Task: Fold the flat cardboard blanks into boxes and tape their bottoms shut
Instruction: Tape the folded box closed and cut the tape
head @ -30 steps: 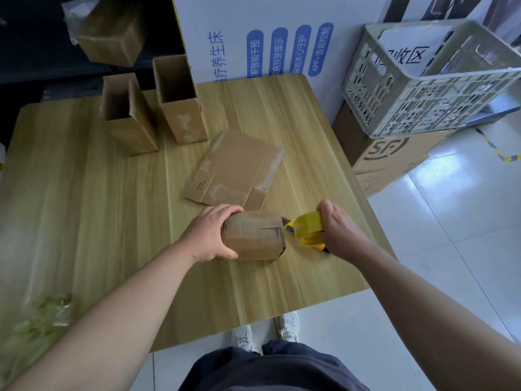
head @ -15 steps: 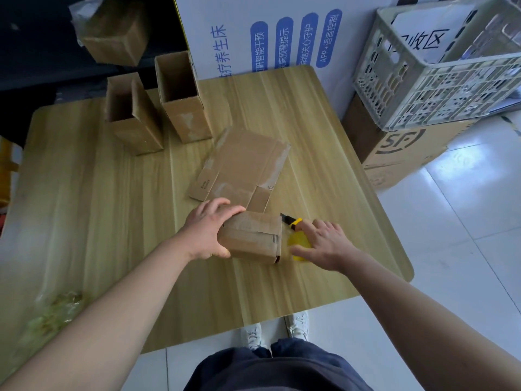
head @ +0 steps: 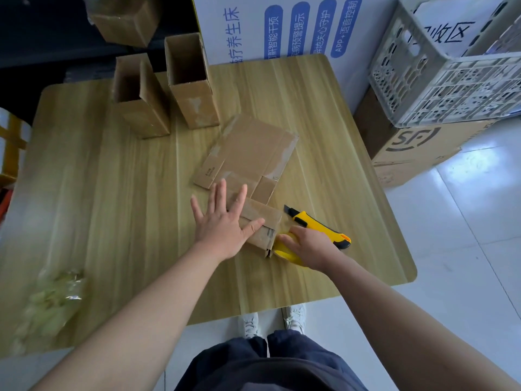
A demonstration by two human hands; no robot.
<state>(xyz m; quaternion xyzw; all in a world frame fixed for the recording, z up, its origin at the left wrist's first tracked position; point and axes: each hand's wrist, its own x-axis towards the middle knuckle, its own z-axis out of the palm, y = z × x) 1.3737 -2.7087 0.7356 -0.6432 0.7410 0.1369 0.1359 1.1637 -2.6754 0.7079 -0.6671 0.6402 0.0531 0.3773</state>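
Box (head: 262, 224) near the middle of the bench (head: 112, 221). Left hand (head: 222, 221) no longer curls round it: grip spread, palm flat on top, pressing the flaps down. Right hand (head: 313, 246) has lowered the tape roll (head: 284, 253) to the box's right end, fingers curled over it. Knife (head: 318, 225) lies just right, untouched. Judgement: taping of the seam is about to start. One blank (head: 248, 153) still lies flat just beyond the box.

worktop (head: 112, 193): pale yellowish wood grain, streaked lengthwise
flat blank (head: 253, 148): brown cardboard, whitish scuffed patches
tape roll (head: 284, 252): yellow
knife (head: 318, 225): yellow body, black trim
crate (head: 451, 88): light grey lattice
bag (head: 53, 300): seemingly pale green, blurred
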